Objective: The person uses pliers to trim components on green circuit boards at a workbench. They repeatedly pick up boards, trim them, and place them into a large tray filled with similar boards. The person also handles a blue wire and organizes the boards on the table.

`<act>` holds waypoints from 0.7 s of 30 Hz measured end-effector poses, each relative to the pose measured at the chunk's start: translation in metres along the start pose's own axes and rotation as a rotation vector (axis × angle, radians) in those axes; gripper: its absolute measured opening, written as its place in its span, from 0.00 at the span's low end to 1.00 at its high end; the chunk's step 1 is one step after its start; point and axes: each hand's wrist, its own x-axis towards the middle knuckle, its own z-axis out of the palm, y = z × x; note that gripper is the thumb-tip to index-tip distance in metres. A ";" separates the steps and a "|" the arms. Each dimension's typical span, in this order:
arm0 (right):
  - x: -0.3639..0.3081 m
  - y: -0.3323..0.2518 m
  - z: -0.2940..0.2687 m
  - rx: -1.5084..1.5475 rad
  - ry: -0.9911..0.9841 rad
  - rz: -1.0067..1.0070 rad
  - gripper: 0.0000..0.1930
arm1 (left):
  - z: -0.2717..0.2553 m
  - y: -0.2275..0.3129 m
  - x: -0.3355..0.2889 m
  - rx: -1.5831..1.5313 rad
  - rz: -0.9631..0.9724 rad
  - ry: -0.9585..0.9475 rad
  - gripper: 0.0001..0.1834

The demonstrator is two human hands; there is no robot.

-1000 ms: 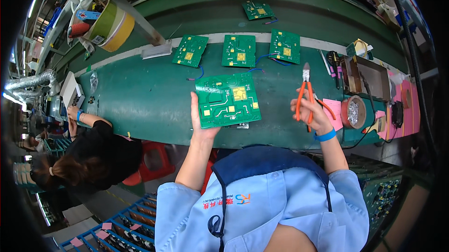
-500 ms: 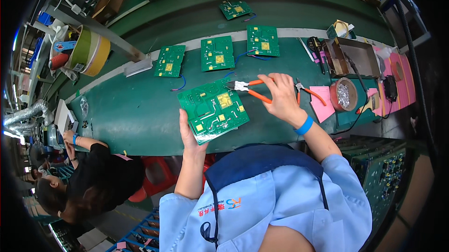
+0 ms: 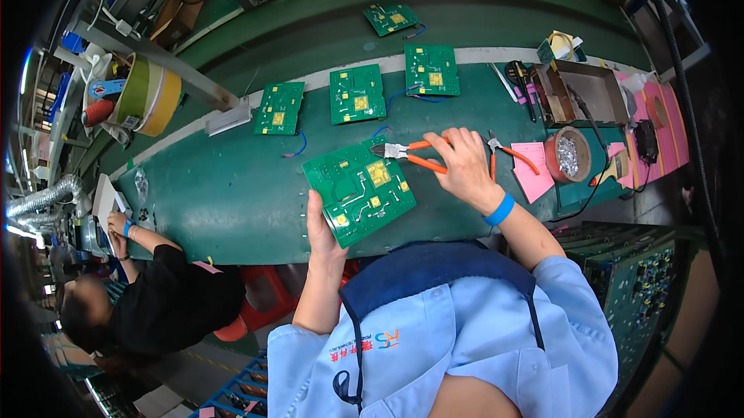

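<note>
A green circuit board with yellow patches is held tilted above the bench by my left hand, thumb on its near left edge. My right hand is wrapped round the orange handles of cutting pliers. The pliers' jaws lie at the far edge of the board, over its surface; whether they touch it I cannot tell. A second pair of orange-handled pliers rests on the bench, just right of my right hand.
Several more boards, including a middle one, lie farther back, some with blue wires. To the right are pink paper, a round tub of metal bits and an open box. A co-worker sits at left.
The held board has shifted slightly right and toward me. The pliers' jaws have moved a little left and down with my right hand. My grip on both is unchanged.
</note>
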 end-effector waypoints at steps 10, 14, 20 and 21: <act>-0.006 0.003 0.001 -0.022 0.021 0.017 0.21 | 0.000 -0.003 0.004 0.038 -0.051 0.009 0.27; -0.011 0.003 0.001 -0.002 -0.074 0.071 0.22 | 0.006 -0.002 0.007 0.049 -0.058 0.010 0.26; -0.026 0.015 0.017 0.600 -0.156 0.363 0.22 | 0.009 -0.004 0.020 0.041 -0.090 -0.021 0.25; -0.033 0.022 0.021 0.862 -0.159 0.455 0.23 | 0.010 -0.004 0.021 0.021 -0.091 -0.031 0.25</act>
